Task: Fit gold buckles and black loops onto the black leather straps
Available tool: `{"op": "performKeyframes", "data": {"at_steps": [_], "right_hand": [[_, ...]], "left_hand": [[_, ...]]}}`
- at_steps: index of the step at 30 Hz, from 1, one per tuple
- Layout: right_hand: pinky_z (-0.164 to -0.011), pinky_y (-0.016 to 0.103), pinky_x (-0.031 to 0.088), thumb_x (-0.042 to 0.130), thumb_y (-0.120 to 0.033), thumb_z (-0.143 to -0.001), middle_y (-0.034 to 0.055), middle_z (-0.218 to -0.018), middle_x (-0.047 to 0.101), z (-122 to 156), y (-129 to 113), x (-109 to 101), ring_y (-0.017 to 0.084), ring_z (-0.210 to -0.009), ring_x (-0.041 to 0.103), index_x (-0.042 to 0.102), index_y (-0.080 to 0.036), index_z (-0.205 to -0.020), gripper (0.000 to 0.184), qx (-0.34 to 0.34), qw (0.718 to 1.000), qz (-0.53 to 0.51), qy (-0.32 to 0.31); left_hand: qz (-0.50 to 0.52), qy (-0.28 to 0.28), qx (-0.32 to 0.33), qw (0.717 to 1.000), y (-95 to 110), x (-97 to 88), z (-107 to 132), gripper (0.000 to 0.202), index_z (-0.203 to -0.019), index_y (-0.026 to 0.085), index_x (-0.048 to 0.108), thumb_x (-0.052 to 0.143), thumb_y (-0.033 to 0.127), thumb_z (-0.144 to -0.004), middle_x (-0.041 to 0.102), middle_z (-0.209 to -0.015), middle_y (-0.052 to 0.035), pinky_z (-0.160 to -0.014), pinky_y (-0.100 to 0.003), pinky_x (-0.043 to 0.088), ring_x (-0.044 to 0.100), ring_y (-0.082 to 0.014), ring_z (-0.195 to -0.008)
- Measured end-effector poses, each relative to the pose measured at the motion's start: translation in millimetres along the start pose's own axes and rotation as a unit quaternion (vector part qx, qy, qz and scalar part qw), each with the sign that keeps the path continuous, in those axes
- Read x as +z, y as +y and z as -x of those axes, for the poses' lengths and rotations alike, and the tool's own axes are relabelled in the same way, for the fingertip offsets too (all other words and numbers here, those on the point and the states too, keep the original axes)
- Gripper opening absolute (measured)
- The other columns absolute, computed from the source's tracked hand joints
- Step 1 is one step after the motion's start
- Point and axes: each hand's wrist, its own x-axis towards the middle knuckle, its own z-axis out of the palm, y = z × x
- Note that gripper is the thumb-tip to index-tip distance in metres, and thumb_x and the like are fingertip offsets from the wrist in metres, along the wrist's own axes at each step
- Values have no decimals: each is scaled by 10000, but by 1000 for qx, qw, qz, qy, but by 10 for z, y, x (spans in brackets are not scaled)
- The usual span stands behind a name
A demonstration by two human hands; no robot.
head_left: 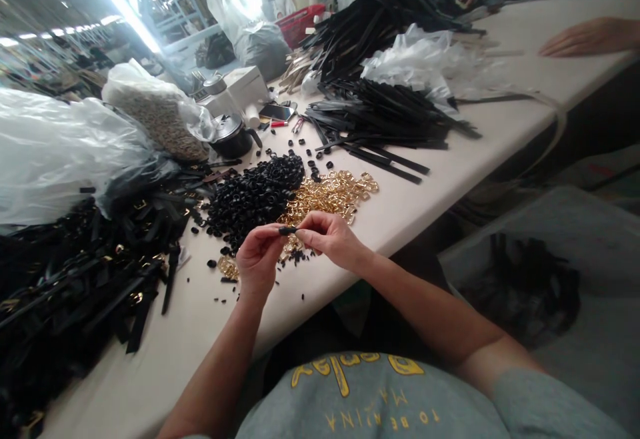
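Between my two hands, in front of the piles, is a small black strap loop (287, 230), seen edge-on. My left hand (260, 259) pinches its left end between thumb and fingertips. On the other end, the thumb and forefinger of my right hand (334, 240) are closed. Just beyond my hands lies a heap of black strap loops (250, 199). Beside that heap, a pile of gold buckles (330, 192) spreads to the right, partly hidden by my right hand. A smaller cluster of gold buckles (229, 267) lies by my left wrist.
Black straps with gold buckles (100, 272) cover the left side of the table (390, 219). Loose black strips (380, 112) lie at the back right. A black-handled pot (231, 136) and a phone (278, 112) stand behind the loops. Another person's hand (590, 36) rests at far right.
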Motion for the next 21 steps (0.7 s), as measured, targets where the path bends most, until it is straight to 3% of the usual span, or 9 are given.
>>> {"op": "performKeyframes", "data": {"at_steps": [7, 13, 16, 21], "right_hand": [[-547, 216, 342, 648, -251, -843, -33, -627, 575, 75, -120, -63, 83, -568, 478, 650, -161, -780, 110, -110, 969, 219, 21], [-608, 225, 357, 619, -227, -872, -7, -712, 645, 111, -146, -119, 105, -635, 549, 659, -174, -822, 83, -166, 918, 357, 38], [-631, 235, 361, 576, -234, -902, 11, -763, 671, 115, -122, -105, 124, -683, 578, 650, -182, -854, 101, -190, 884, 426, 34], [-631, 260, 346, 495, -268, -960, 39, -775, 671, 116, -27, -8, 140, -690, 587, 621, -173, -822, 209, -250, 834, 490, 36]], "left_hand": [[-44, 4, -14, 999, 13, -30, 44, 253, -941, 197, 675, 812, 209, -728, 745, -919, -25, -770, -254, 603, 717, -140, -826], [-4, -1, -107, 994, 47, -47, 29, 199, -894, 184, 747, 779, 334, -766, 750, -957, -64, -622, -217, 587, 708, -144, -750], [32, 12, -142, 989, 49, -14, 2, 184, -796, 191, 752, 837, 316, -691, 748, -956, -59, -652, -212, 581, 703, -154, -822], [28, -10, -105, 994, 20, 58, 19, 158, -740, 203, 753, 867, 249, -641, 740, -921, -45, -832, -251, 559, 683, -153, -897]]}}
